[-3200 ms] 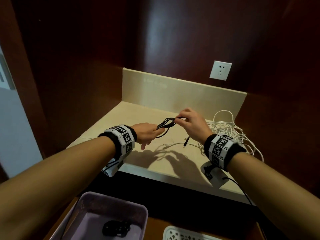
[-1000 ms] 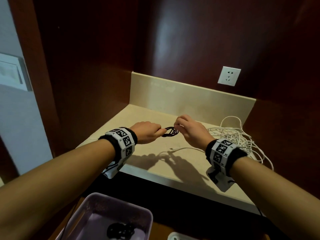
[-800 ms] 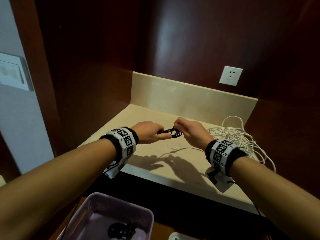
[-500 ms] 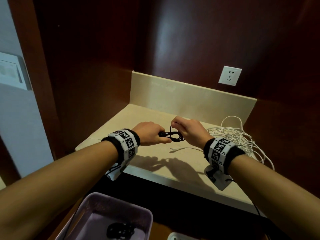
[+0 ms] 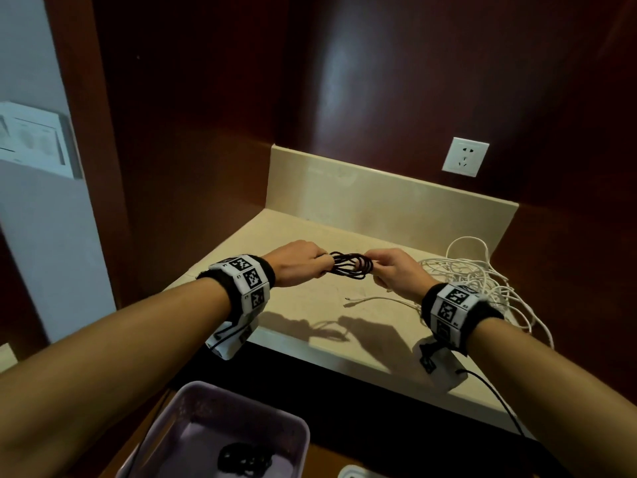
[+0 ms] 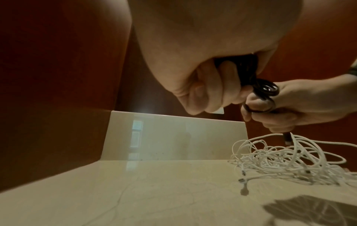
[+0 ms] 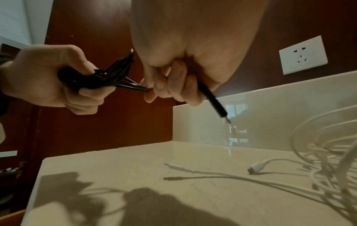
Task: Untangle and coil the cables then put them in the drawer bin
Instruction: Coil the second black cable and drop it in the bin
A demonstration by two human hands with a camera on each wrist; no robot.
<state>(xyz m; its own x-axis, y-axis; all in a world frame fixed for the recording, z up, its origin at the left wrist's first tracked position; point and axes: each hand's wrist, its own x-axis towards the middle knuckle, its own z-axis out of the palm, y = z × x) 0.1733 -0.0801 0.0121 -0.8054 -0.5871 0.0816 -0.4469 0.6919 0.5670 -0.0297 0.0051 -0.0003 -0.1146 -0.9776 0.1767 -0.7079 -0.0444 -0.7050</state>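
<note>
Both hands are meeting above the beige worktop (image 5: 310, 305), sharing one bundle of black cable (image 5: 351, 265). The left hand (image 5: 296, 263) is gripping one end of the coiled loops in a closed fist, fingers curling fully round the strands. The right hand (image 5: 393, 274) is pinching the other end of the bundle between thumb and fingers, and in the right wrist view the cable's loose tail with its plug (image 7: 222, 111) is sticking out below the curled fingers, pointing down toward the worktop. The bundle is hanging in the air between the two fists, clear of the worktop surface.

To the right of the black cable, a tangled heap of white cables (image 5: 482, 281) is lying on the worktop near the back splash, with a few loose white ends (image 5: 358, 301) trailing out just beneath the right hand. Behind and above the white heap, a white wall socket (image 5: 465, 157) is sitting on the dark red wall.

Below the front edge of the worktop, on the near side of the black cable, a lilac drawer bin (image 5: 193, 408) is standing open, and a coiled black cable (image 5: 244, 460) is lying inside it on the bottom.
</note>
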